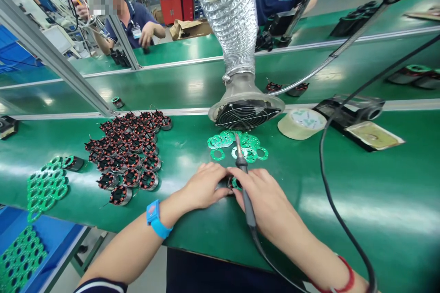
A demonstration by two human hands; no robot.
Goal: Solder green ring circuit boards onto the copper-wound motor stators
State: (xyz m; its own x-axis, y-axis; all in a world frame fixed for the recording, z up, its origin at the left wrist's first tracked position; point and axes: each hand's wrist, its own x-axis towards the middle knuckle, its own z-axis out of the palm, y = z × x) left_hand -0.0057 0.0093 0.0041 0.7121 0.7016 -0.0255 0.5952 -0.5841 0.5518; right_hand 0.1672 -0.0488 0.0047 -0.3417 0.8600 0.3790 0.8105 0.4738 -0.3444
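Observation:
My left hand and my right hand meet on the green table near its front edge. Between them sits a small wound motor stator topped with a green ring board, mostly hidden by my fingers. The left fingers pinch its side. A soldering iron lies across my right hand, its tip pointing away from me and its black cable running back under my wrist. A blue wristband is on my left wrist and a red cord on my right.
Several copper-wound stators lie to the left. Green ring boards lie ahead and at far left. A fume extractor fan on silver ducting stands behind. Tape roll and iron stand sit right. Other people work across the conveyor.

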